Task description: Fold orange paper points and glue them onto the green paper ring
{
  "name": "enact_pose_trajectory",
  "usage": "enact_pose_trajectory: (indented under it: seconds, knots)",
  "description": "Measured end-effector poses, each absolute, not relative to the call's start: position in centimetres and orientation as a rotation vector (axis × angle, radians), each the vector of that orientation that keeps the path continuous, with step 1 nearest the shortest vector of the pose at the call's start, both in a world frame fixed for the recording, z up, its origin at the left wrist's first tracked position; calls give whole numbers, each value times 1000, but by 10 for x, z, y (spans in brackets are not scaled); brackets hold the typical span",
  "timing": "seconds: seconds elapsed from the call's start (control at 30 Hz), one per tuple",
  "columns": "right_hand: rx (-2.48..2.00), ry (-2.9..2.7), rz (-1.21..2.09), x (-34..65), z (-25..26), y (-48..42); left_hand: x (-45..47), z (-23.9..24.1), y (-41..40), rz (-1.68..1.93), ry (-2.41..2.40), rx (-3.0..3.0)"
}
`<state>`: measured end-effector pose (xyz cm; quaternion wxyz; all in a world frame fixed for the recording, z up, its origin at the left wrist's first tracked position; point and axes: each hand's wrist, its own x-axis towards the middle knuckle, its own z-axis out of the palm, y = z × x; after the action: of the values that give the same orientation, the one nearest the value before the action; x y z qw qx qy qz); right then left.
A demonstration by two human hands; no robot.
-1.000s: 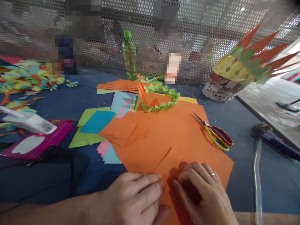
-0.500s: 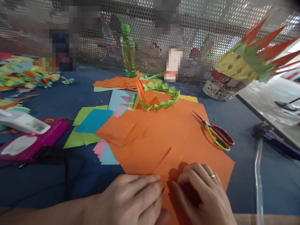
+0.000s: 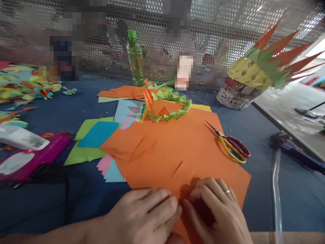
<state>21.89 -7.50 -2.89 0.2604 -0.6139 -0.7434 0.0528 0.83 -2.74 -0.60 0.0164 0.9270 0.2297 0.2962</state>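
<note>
A small orange piece of paper lies on the large orange sheet near the front edge, and both hands work on it. My left hand is closed, its fingers together and pressing on the small paper from the left. My right hand, with a ring on one finger, pinches the same paper from the right. The two hands' fingertips nearly meet, covering much of the paper, so its folds are mostly hidden. Scissors with red and yellow handles lie beyond my right hand, on the sheet's right edge.
A ring of green folded paper lies behind. Further back stand a green bottle and a newspaper-covered pot with paper spikes. A glue gun with a glue stick is right; a magenta device and coloured papers are left.
The view has shifted slightly. My left fingers have slid right over the small orange paper, closer to my right thumb; the right hand keeps its pinch.
</note>
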Motion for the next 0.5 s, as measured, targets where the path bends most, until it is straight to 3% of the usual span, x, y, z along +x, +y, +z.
enact_pose_trajectory:
  seconds: [0.5]
  knots:
    - [-1664,-1976,303,231,-28,-74,9,-6,-28,974,702,2848]
